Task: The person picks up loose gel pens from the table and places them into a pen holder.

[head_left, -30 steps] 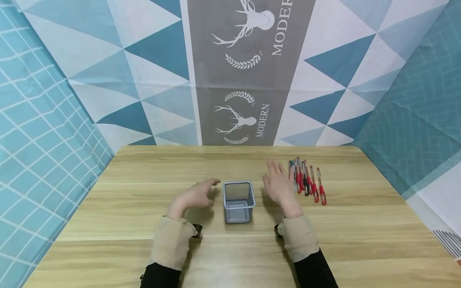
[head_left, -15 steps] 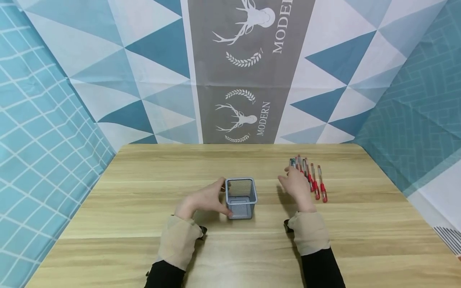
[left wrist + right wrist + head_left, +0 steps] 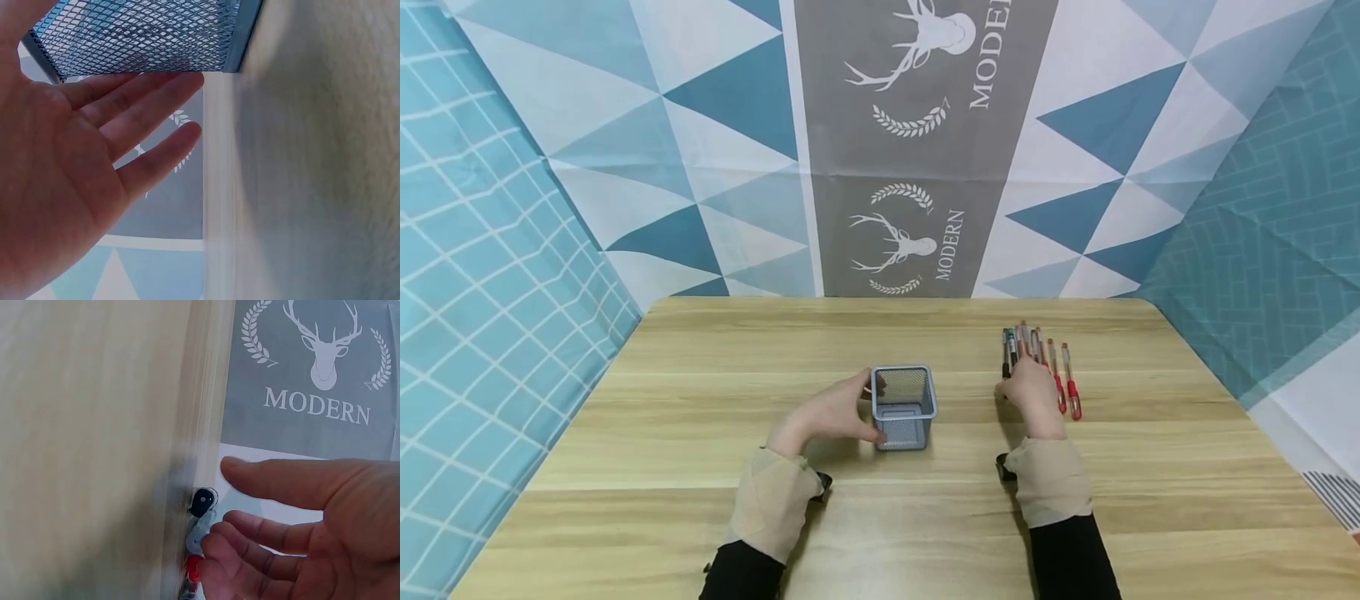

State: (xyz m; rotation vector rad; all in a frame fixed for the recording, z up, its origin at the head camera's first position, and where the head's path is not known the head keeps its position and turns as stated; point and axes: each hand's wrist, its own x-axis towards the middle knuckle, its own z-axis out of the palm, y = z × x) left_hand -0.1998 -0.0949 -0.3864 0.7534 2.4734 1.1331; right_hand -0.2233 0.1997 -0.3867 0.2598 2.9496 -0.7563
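A square grey mesh pen holder (image 3: 902, 435) stands upright on the table. My left hand (image 3: 827, 412) holds its left side, with the thumb at the near face and the fingers reaching behind. In the left wrist view, fingertips of that hand (image 3: 81, 156) touch the mesh wall (image 3: 144, 37). Over the lower ends of a row of gel pens (image 3: 1056, 375) lies my right hand (image 3: 1033, 396), hiding part of them. From the right wrist, a black pen end (image 3: 202, 501) and a red one (image 3: 193, 569) show beside the loosely bent fingers; the thumb stands apart.
A wooden table (image 3: 625, 450) carries everything. Its far edge meets a patterned cloth backdrop (image 3: 737, 167). Blue cloth walls (image 3: 497, 275) rise at both sides. Several pens, mostly red, with black and dark green ones at the left, lie side by side.
My left hand has moved right and taken hold of the pen holder, which sits slightly farther right in view. My right hand has moved right and down over the pens' near ends.
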